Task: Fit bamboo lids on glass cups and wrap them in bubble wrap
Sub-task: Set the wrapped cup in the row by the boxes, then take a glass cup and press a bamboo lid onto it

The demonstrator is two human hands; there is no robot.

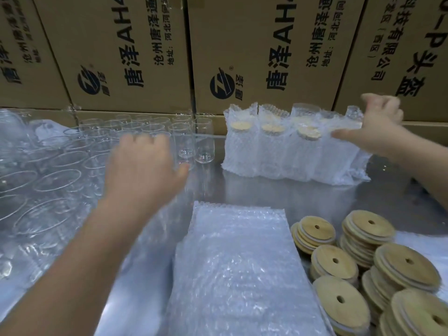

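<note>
Several bare glass cups (203, 141) stand in rows at the left and back of the steel table. My left hand (143, 166) reaches over them, fingers spread and blurred, holding nothing. Several wrapped cups with bamboo lids (269, 151) stand in a row at the back right. My right hand (378, 127) hovers at the right end of that row, fingers loosely curled, thumb stretched toward the wrap; whether it touches is unclear. A stack of bubble wrap sheets (237, 270) lies at the front centre. Stacks of round bamboo lids (363, 263) with centre holes sit at the front right.
Large printed cardboard boxes (254, 52) form a wall right behind the table. Crumpled clear plastic (17, 132) lies at the far left around the glasses. A strip of bare steel table (266, 192) runs between the wrapped cups and the bubble wrap stack.
</note>
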